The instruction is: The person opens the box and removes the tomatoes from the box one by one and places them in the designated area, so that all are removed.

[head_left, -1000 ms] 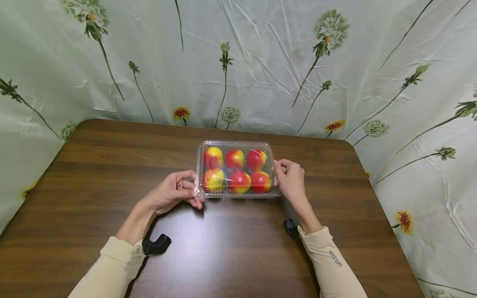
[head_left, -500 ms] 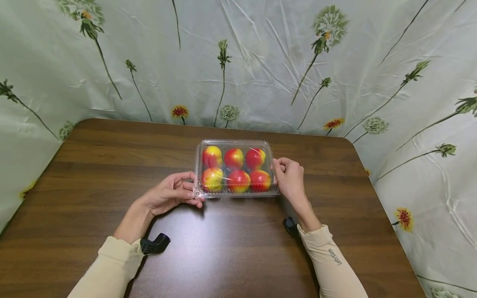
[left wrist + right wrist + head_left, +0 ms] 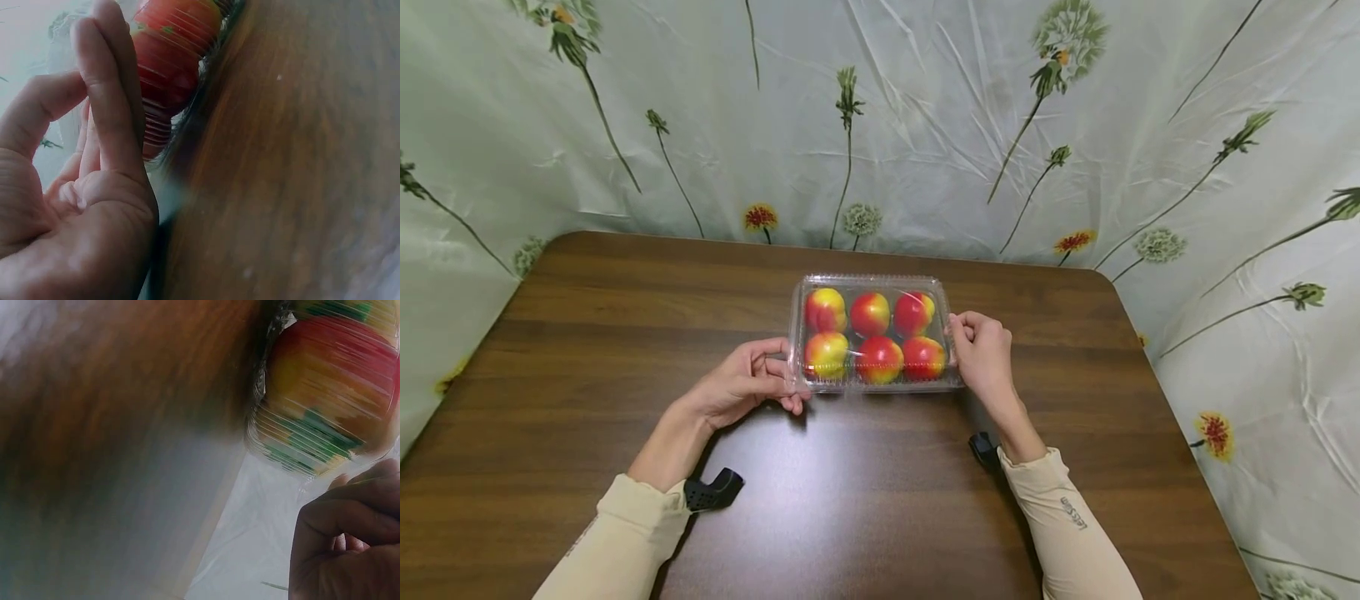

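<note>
A clear plastic clamshell container [image 3: 872, 387] with its lid down sits toward the far side of the table, with several red-and-yellow fruits [image 3: 878, 360] in two rows inside. My left hand [image 3: 741, 379] pinches its near left corner, thumb on top and fingers at the side and below. On the opposite side, my right hand [image 3: 987, 354] grips the right edge between thumb and curled fingers. The left wrist view shows the ridged side of the container and red fruit [image 3: 165, 69] beyond the fingers. In the right wrist view, a fruit [image 3: 331, 381] shows through the ridged plastic above my knuckles.
The brown wooden table [image 3: 865, 500] has rounded far corners. A pale cloth with printed flowers [image 3: 925, 150] hangs behind it and along the right side. Black camera mounts [image 3: 713, 490] sit at both wrists by the cream sleeves [image 3: 625, 533].
Both hands keep their hold on the container, which stays in nearly the same place. The head view has shifted slightly.
</note>
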Available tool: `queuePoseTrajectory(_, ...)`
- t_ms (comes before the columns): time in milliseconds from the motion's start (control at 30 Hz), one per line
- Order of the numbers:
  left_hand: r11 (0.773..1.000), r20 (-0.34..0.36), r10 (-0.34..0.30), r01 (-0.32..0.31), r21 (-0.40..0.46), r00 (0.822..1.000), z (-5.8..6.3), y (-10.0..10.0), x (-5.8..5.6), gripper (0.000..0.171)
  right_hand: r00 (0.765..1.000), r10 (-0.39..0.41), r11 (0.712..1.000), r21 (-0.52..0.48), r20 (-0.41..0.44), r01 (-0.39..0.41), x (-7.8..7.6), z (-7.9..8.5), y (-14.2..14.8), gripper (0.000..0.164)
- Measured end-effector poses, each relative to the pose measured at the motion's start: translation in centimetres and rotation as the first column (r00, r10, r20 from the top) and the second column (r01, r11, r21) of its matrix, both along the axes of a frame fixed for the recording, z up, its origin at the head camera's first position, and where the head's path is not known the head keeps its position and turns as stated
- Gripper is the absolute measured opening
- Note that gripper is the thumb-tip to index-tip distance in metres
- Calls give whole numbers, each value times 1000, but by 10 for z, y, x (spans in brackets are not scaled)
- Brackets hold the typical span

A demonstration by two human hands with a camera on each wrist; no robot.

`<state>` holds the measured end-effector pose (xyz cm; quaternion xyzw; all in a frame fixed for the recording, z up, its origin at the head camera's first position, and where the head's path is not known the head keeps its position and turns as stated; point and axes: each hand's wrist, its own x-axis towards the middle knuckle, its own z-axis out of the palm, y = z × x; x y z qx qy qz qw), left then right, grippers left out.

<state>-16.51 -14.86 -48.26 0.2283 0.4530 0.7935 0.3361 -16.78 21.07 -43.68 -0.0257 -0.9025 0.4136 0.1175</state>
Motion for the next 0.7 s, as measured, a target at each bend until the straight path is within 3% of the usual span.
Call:
queuePoseTrajectory(233, 997, -22, 55, -56, -53, 998, 4, 3, 1, 22, 1000, -4, 999, 44, -29, 5, -2, 2, 2, 31)
queuePoseTrajectory(467, 1000, -38, 4, -5, -22, 999, 1, 0, -2, 25, 1000, 10, 1000, 6, 5, -10, -2, 4, 3, 31)
queuePoseTrajectory(700, 1000, -7, -1, 1, 0, 1000, -2, 0, -2, 26, 998, 12, 996, -85, 70, -6, -2, 4, 4, 31)
